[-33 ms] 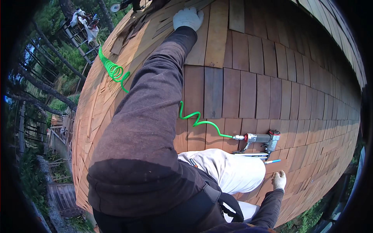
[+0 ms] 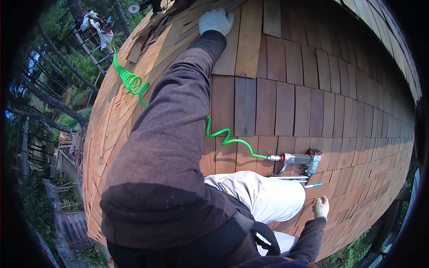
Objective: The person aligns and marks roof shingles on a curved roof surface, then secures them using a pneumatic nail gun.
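My left hand, in a white work glove, lies on the wooden shingles at the top of the view. Its fingers are stretched out and the thumb stands apart. Low on the right, my right hand, also gloved, has its fingers curled against the roof beside a reddish shingle. Whether anything is in those fingers is hidden. Between that hand and a pneumatic nail gun lies a blue and white pen. The nail gun rests on its side by my knee, touched by neither hand.
A coiled green air hose crosses the roof, passes behind my left arm and joins the nail gun. Loose shingle pieces lie at the upper left. Beyond the roof edge are trees, a ladder-like frame with a white bag, and ground far below.
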A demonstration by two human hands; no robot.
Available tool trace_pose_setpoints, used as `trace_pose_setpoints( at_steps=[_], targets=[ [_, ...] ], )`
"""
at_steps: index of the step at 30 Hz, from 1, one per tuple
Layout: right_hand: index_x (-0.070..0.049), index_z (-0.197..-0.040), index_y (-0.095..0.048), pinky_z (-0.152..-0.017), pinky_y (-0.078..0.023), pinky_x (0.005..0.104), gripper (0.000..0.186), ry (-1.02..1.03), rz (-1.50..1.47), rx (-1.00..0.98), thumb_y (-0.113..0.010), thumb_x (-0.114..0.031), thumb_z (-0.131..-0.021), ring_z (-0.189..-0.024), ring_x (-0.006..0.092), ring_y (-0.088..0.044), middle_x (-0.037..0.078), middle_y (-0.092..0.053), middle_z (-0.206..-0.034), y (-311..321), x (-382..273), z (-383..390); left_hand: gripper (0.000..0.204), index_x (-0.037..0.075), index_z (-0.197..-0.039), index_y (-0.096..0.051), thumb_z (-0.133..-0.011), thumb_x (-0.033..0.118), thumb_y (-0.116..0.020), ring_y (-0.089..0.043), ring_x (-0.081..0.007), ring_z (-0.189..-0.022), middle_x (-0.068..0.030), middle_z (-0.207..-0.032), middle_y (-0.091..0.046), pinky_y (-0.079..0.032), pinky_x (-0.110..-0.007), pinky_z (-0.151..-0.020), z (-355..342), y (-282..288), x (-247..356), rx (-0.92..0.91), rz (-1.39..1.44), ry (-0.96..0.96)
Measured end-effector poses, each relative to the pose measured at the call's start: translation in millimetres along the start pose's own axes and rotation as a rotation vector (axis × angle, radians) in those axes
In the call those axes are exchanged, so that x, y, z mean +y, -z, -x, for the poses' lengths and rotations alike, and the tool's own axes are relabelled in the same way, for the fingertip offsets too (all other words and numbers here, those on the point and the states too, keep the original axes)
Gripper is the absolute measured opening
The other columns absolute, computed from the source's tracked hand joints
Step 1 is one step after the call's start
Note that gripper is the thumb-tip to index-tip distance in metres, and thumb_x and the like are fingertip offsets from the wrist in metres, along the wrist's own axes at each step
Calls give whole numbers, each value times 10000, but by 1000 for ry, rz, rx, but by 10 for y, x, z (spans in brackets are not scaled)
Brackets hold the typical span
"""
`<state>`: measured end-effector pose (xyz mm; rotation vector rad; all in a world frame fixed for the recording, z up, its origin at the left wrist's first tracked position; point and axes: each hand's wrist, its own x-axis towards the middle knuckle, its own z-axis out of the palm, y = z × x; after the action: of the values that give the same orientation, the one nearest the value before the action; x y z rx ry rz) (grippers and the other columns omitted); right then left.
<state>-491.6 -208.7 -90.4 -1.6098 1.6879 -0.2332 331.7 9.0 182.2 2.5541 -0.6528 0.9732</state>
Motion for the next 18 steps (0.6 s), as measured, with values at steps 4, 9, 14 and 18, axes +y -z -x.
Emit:
trace_pose_setpoints(
  at_steps=[4,9,14,18],
  targets=[
    [-12,-1466,-535,-538,-507,296,534,-3,0,-1,-663,-161,-970,-612,130,-627,109,-705,-1005,20,-19,34,546,98,-1173,-733,-1020,513,-412,-707,-380,-1061,-187,-1156,-738,-554,-504,-932,-9,-13,15,2,11,0],
    [-14,-1462,-537,-533,-504,295,532,-12,0,6,-674,-163,-969,-614,129,-628,106,-703,-1009,23,16,21,550,96,-1170,-731,-1024,518,-410,-708,-378,-1061,-186,-1155,-738,-555,-503,-930,-5,-29,24,8,10,-15],
    [-16,-1457,-541,-525,-499,291,528,-17,-13,-5,-677,-163,-968,-611,125,-625,104,-702,-1016,18,-41,55,552,98,-1169,-732,-1024,527,-416,-709,-377,-1062,-184,-1155,-739,-556,-503,-926,-12,-40,10,8,-3,-14],
    [-18,-1456,-544,-522,-498,287,525,-6,-40,1,-676,-158,-967,-603,122,-619,102,-701,-1014,4,-31,37,503,103,-1081,-745,-1013,504,-450,-730,-341,-970,-159,-1051,-755,-569,-504,-826,-16,-100,-45,107,-33,-42]
  ],
)
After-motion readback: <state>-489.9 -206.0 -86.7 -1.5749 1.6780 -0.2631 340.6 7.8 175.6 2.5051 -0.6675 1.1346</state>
